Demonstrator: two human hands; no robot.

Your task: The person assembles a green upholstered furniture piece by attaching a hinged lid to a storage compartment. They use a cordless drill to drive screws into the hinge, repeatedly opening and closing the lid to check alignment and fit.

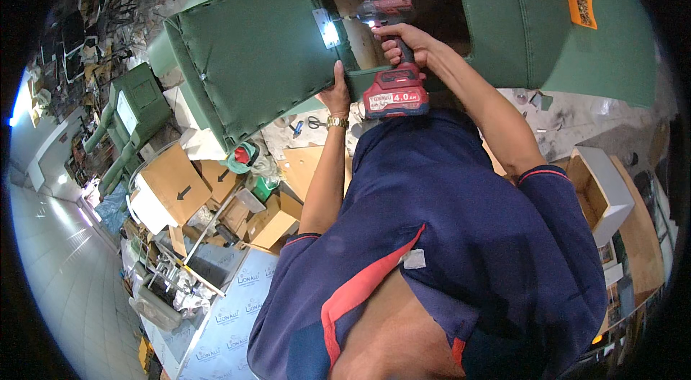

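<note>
**Drill at the bracket on the green sofa**

Nearest to our camera we are seeing the dark blue shirt (461, 236) with red trim, filling the lower part of the view. From it our two forearms are reaching upward to the green sofa (547, 13).

Our right hand (404, 43) is wrapping closed around the grip of the red drill (392, 56). The drill is standing with its battery toward us and its head pointing to the left, at the small metal bracket (328, 29). The lamp of the drill is shining on this bracket. So the long axis of the drill head is lying across the view, and the bracket is lying left of the right hand, just beside the drill tip.

Our left hand (337, 92) is pressing flat, fingers together, against the lower edge of the green cushioned panel (252, 56), just under the bracket. It is the nearer hand to the bracket.

The drill bit and the screw are lost in the glare, so we cannot tell if they are touching. Cardboard boxes (180, 186) are lying below on the left.
</note>
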